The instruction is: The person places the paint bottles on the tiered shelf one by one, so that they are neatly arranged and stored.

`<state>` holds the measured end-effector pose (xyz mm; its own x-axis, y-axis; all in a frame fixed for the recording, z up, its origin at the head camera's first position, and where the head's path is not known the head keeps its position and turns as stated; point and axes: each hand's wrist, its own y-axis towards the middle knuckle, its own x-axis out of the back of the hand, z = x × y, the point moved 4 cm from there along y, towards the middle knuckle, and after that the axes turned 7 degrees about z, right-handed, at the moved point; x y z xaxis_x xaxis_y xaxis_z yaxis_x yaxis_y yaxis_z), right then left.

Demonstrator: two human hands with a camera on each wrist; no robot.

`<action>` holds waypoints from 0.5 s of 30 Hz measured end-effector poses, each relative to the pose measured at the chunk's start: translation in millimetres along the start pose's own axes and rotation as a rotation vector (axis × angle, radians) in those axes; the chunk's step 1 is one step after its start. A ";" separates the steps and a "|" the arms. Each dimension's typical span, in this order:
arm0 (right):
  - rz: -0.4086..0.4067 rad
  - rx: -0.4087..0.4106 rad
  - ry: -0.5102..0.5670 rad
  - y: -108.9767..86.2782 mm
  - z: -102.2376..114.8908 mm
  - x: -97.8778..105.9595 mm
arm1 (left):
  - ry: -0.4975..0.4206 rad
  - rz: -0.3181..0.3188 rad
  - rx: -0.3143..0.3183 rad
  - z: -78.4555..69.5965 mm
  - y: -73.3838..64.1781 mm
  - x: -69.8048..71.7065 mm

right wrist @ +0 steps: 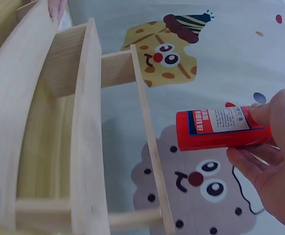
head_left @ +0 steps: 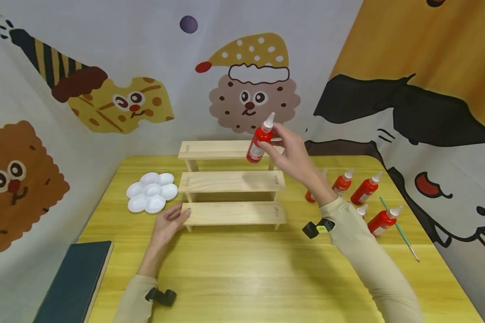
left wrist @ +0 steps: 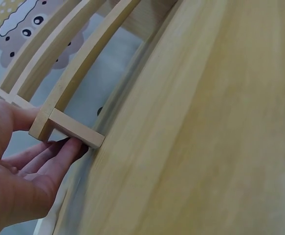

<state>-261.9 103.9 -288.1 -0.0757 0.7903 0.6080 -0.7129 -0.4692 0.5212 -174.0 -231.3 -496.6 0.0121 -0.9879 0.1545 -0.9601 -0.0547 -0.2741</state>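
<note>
Beige sleeves [head_left: 373, 264] sit nearest the lens, small black camera [head_left: 161, 297] on each wrist. Hands apart, both occupied. Right hand [head_left: 291, 152]: thumb and fingers pinching a red bottle [head_left: 255, 150] with a white pointed tip, pale label showing. Bottle is up in the air by the right end of the top board [head_left: 216, 150], tip leaning right; right wrist view shows a gap between bottle and wood. Left hand [head_left: 165, 226]: gripping the left end of the bottom board [head_left: 234, 213], thumb on top, fingers underneath by the leg [left wrist: 76, 128]. Boards belong to a three-step wooden rack [head_left: 232, 181], standing on the yellow wood-grain desk [head_left: 234, 269]. Just left of it: white flower-shaped palette [head_left: 152, 190]. Right side: five more red bottles [head_left: 364, 192], white tips, some partly covered by the right arm. Thin green paintbrush [head_left: 403, 235] lies beside the front one. Dark book [head_left: 74, 280] at the desk's near left. Behind everything: cloth [head_left: 145, 40] with cartoon prints.
</note>
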 end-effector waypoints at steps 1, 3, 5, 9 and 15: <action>0.002 0.002 0.005 4.6 -0.1 -2.7 | -0.016 0.005 0.002 0.1 0.3 -1.4; 0.009 0.005 0.006 14.3 -0.5 -8.3 | -0.022 0.009 0.003 0.3 0.8 -3.3; 0.027 0.008 -0.002 24.6 -0.6 -15.0 | -0.036 0.012 0.004 1.1 1.6 -3.8; 0.100 0.009 0.010 46.0 2.0 -32.1 | -0.049 0.018 0.015 2.8 1.4 -2.8; 0.164 0.021 0.042 72.3 6.9 -55.6 | -0.050 0.016 0.027 2.3 0.3 -2.0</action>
<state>-304.4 23.4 -280.1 -0.2193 0.7177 0.6609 -0.6735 -0.6015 0.4297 -173.7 -229.7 -499.2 0.0112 -0.9947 0.1023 -0.9524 -0.0418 -0.3019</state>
